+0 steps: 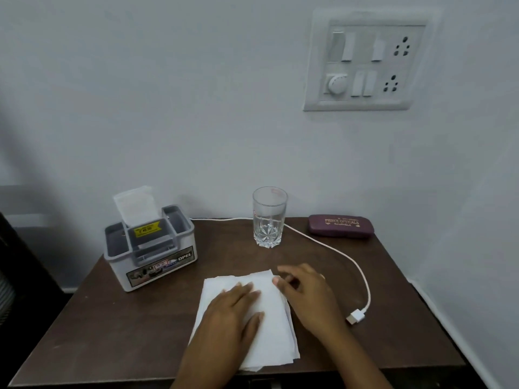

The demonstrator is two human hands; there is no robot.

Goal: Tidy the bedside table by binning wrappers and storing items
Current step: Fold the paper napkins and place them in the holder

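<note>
White tissue (274, 324), one, beneath flat-fingered left hand (233, 310); right hand (306, 293) relaxed at its edge; one glass (269, 217).

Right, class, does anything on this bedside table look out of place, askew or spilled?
The white cable trails loose across the table, its plug lying free beside the right hand. The tissue stack under the left hand sits askew, its layers uneven. Nothing looks spilled or broken.

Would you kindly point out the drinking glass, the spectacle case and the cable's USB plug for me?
drinking glass (269, 220), head view, middle of its clear wall.
spectacle case (341, 225), head view, centre of its maroon lid.
USB plug (356, 316), head view, its white housing.
</note>
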